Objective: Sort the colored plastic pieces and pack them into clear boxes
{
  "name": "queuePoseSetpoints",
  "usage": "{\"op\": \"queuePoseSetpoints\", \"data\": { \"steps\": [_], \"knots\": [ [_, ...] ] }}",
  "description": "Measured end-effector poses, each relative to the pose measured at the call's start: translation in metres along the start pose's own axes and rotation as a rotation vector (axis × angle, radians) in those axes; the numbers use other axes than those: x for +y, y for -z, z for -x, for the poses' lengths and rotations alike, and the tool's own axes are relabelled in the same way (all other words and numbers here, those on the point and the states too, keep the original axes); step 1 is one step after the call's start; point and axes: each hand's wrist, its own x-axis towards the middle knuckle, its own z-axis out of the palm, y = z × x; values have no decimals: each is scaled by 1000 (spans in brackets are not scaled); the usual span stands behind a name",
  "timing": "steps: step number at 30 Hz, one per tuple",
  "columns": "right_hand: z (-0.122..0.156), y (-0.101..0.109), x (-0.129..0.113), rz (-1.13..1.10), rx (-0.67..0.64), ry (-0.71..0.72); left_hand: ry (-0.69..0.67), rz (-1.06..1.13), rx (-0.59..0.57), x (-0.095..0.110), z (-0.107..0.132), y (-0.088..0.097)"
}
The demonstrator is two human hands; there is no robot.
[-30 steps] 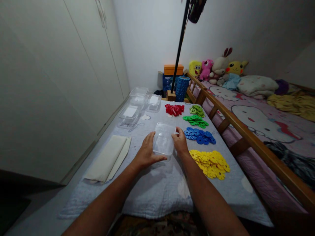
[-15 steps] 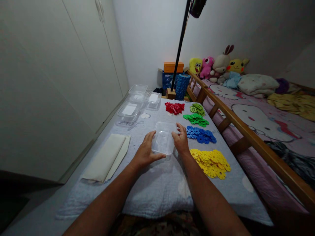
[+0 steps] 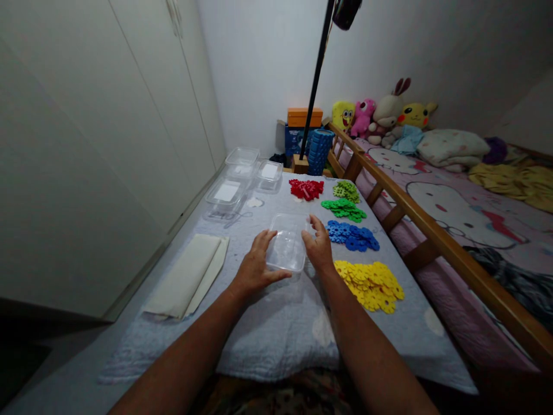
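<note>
Your right hand (image 3: 318, 249) covers one wall of the clear container (image 3: 286, 245); beyond your grip, what the tubs (image 3: 242, 153) hold is unreadable.

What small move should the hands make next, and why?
Probably let the right hand leave the clear container for the yellow pile, the left hand steadying it: the container looks empty, both hands hold its sides, and that pile lies nearest.

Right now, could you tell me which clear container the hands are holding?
The lone container mid-cloth, between left hand and right hand; the other containers cluster farther back.
</note>
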Motion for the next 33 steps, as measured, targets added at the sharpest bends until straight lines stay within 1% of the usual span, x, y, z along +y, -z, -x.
{"op": "queuePoseSetpoints", "data": {
  "steps": [7, 12, 18, 24, 33],
  "knots": [
    [2, 2, -6, 69, -1, 43, 24, -8, -9, 3, 3, -1],
    [1, 2, -7, 99, 11, 127, 12, -9, -4, 3, 3, -1],
    [1, 3, -9, 74, -6, 56, 12, -34, 13, 3, 3, -3],
    [0, 5, -12, 68, -12, 33, 12, -42, 8, 6, 3, -4],
    [0, 6, -14, 77, -17, 27, -48, -53, 101, 8, 5, -4]
  ]
}}
